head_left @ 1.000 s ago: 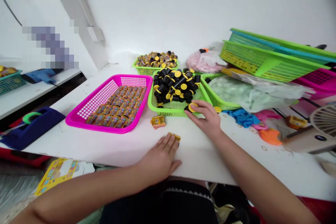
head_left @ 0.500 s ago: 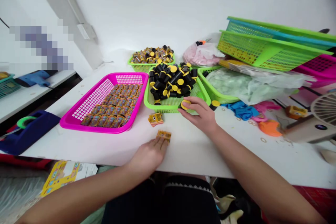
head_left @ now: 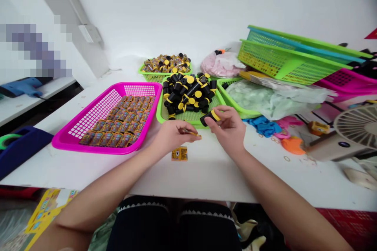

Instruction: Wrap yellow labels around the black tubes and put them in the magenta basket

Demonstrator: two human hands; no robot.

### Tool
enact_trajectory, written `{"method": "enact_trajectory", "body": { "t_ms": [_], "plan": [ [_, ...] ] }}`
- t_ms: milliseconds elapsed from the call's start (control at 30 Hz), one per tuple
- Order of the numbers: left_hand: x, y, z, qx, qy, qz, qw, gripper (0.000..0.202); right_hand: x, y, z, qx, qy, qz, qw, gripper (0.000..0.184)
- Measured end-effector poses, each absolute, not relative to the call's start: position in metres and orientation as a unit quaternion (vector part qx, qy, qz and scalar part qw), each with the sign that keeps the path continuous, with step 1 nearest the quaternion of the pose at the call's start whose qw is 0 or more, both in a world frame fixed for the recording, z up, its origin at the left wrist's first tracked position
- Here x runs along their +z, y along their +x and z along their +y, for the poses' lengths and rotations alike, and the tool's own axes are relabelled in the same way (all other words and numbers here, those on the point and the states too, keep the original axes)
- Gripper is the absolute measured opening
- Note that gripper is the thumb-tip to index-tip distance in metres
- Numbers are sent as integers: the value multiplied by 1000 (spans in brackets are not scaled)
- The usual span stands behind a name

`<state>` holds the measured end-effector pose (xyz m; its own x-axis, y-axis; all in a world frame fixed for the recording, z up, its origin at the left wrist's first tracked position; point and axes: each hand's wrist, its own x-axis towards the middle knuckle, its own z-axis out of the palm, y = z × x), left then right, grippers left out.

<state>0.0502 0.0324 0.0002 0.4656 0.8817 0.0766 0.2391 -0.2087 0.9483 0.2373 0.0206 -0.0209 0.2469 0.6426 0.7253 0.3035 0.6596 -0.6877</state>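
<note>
My right hand (head_left: 228, 129) grips a black cylinder with a yellow band (head_left: 209, 117) just in front of the green basket (head_left: 176, 119) heaped with several black-and-yellow cylinders (head_left: 188, 92). My left hand (head_left: 172, 135) pinches a thin yellow label (head_left: 193, 133) a short way from the cylinder. Another yellow label (head_left: 179, 153) lies on the white table (head_left: 206, 168) just below my hands. To the left, a pink basket (head_left: 88, 119) holds rows of labelled cylinders (head_left: 122, 121).
A small green basket (head_left: 153, 76) of labelled pieces stands at the back. A green basket with a plastic bag (head_left: 265, 100), stacked baskets (head_left: 291, 60), a fan (head_left: 350, 129) and coloured scraps (head_left: 266, 127) fill the right. A blue tape dispenser (head_left: 17, 147) sits far left.
My left hand lifted a label off the table and came up towards the right hand. My right hand picked a cylinder from the basket edge and drew it in.
</note>
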Motion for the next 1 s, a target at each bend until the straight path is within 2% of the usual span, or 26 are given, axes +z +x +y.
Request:
{"method": "enact_trajectory", "body": {
  "t_ms": [100, 167, 367, 567, 733, 1000],
  "plan": [
    [-18, 51, 40, 312, 647, 405, 566, 30, -16, 234, 18, 291, -377, -538, 696, 31],
    [-30, 46, 41, 305, 654, 378, 580, 33, -14, 232, 16, 377, -369, -506, 683, 33],
    [-34, 36, 40, 311, 774, 335, 439, 28, -11, 225, 7, 518, -369, -460, 620, 37],
    [-28, 38, 35, 294, 781, 336, 436, 21, -11, 225, 3, 521, -363, -467, 616, 37],
    [-27, 39, 34, 301, 775, 368, 416, 28, -13, 229, 9, 467, -395, -514, 601, 36],
    [-27, 39, 32, 332, 731, 370, 467, 42, -14, 228, 7, 397, -386, -562, 615, 32]
  ]
}}
